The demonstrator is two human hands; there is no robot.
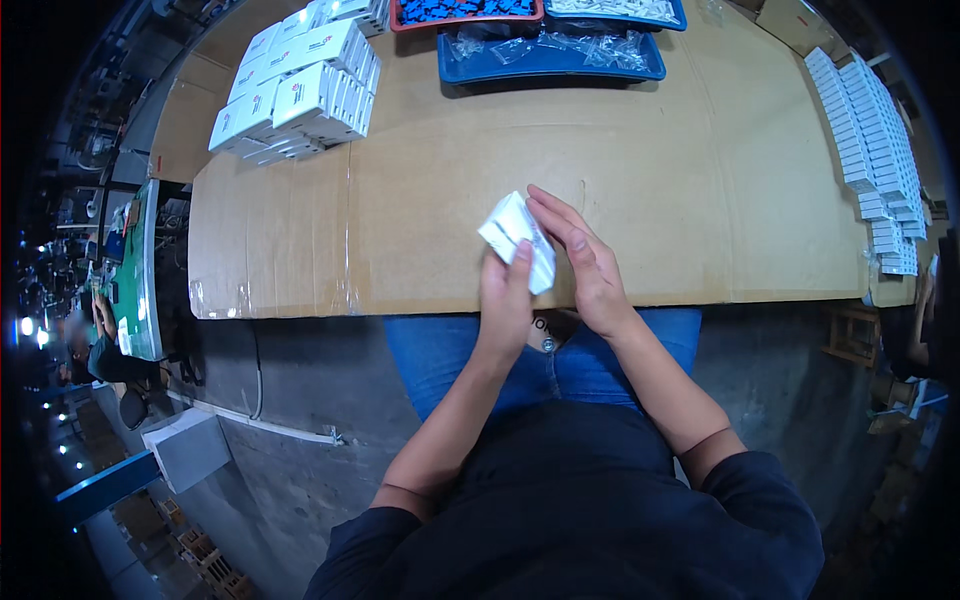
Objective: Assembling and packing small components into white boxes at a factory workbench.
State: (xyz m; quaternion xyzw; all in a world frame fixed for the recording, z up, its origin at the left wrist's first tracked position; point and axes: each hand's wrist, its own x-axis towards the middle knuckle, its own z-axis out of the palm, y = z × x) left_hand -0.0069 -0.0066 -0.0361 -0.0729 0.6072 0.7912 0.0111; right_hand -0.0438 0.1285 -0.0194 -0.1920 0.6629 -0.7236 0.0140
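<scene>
A small white carton [517, 232] sits tilted in my left hand [506, 300], above the near edge of the cardboard-covered table [450, 170]. My left thumb presses on its face, while the other fingers are hidden behind it. At the carton's right side is my right hand [592, 272], its fingers stretched out and pointing away from me. Whether those fingertips touch the carton, I cannot tell.
Stacked white cartons [300, 90] stand at the far left. A red tray [465, 18] of blue pieces and a blue tray [550, 68] with clear plastic bags lie at the back. Tall rows of small white boxes [870, 150] line the right side. A person works at a green bench [138, 280] leftward.
</scene>
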